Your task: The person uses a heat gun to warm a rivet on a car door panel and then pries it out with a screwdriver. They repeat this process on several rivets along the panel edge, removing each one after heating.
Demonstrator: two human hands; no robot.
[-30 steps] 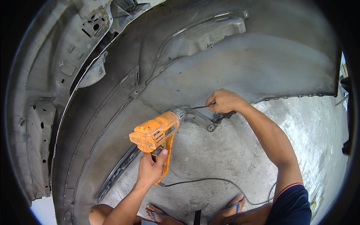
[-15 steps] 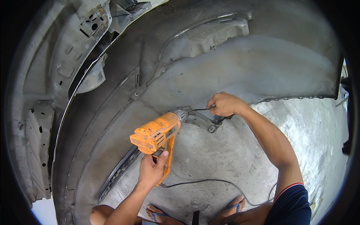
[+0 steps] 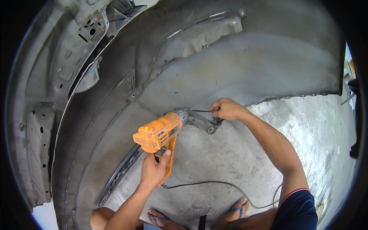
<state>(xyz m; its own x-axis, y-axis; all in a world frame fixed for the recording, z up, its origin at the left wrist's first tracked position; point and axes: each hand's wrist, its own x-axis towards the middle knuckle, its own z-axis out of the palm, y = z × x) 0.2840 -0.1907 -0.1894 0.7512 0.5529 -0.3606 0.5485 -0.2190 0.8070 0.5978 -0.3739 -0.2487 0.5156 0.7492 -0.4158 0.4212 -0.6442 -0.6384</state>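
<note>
My left hand is wrapped round the handle of an orange heat gun. Its grey metal nozzle points up and right at the lower edge of a large dark grey bumper cover, whose inner side faces me. In the fingertips of my right hand I pinch a thin black rod, which runs left to the nozzle's mouth. Just below the rod, a bracket-like tab with a bolt hole sticks out from the cover's edge. The nozzle hides the spot where the rod's far end lies.
Another grey body panel with holes and ribs stands along the left. A black cord trails from the heat gun across the grey concrete floor. My sandalled feet are at the lower edge, close to the cord.
The bumper cover has shifted a little left and up in the picture. My right hand sits slightly further left with the rod; the heat gun stays at nearly the same place.
</note>
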